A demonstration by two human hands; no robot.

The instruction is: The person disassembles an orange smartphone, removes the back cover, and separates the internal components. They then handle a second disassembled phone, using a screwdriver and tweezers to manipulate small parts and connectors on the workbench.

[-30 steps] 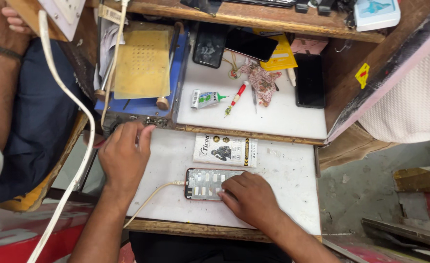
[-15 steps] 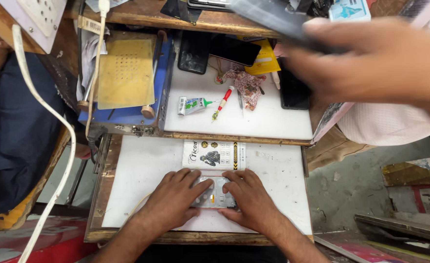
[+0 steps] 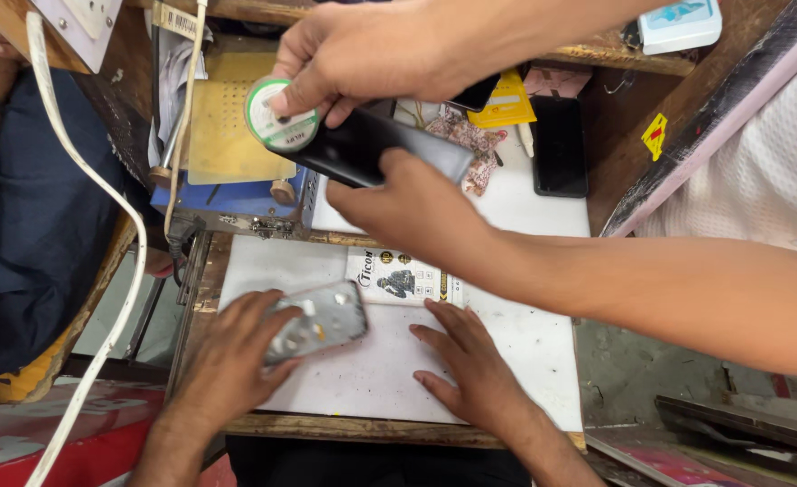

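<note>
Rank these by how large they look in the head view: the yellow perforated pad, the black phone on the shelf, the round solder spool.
1. Yellow perforated pad, partly hidden.
2. Black phone on the shelf.
3. Round solder spool, though it is held nearer the camera, so its true size is unsure.

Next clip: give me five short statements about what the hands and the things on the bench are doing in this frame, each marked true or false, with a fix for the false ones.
1. The left hand holds a phone frame lifted at an angle off the white mat. True.
2. The right hand grips a screwdriver. False: it rests flat on the mat, holding nothing.
3. Another person's hands reach in from the right with a dark phone and a small round reel. True.
4. A black phone lies on the upper white shelf. True.
5. The printed card lies under the left hand. False: it lies on the mat beside the phone frame.
</note>
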